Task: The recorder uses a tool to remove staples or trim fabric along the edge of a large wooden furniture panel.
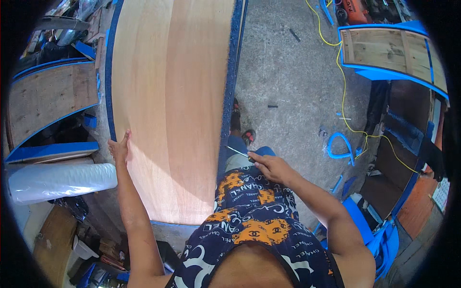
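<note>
- Right hand [272, 168] is gripping a thin-shafted tool [238, 152] beside the right edge of the wooden panel [173, 96]
- Left hand [120, 147] is touching the left edge, pinch unclear
- Panel is lying ahead, seeming stiff, heavy; edges offering hold

Mostly bare grey concrete floor [283, 72] lies open to the right of a long, pale wooden panel [177, 96] with dark blue edges, bounded farther out by a thin yellow cord [344, 91]. A dark shoe with red marks [248, 137] interrupts that lane. At left, a plastic-wrapped white roll [62, 182] crowds the person's left forearm [132, 206]; the panel's face offers unobstructed passage from left hand [120, 146] toward the slim metal-shafted tool [238, 152] in the right hand [270, 165].
</note>
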